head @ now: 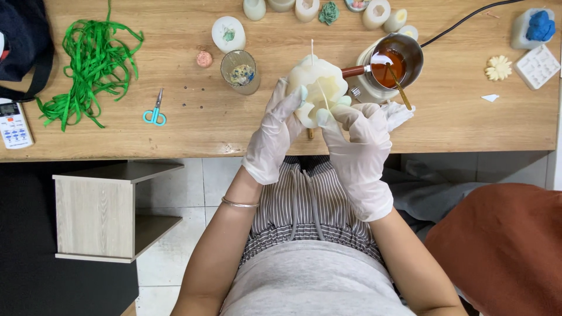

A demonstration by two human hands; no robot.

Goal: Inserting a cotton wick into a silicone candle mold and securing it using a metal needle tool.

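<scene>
Fingers (301, 93) of both gloved hands closed around white flower-shaped mould (316, 88), held just above wooden table (193, 126) edge. Left hand (275, 134) cups mould's left side; right hand (357, 137) grips its right, thumb on front. Small pot of amber liquid (395, 64) just right of mould; glass cup (240, 71) left, blue scissors (155, 111) farther left. Step judged: peeling mould open; next calls for steady, even pull. Mould's underside hidden; contents unclear.
</scene>
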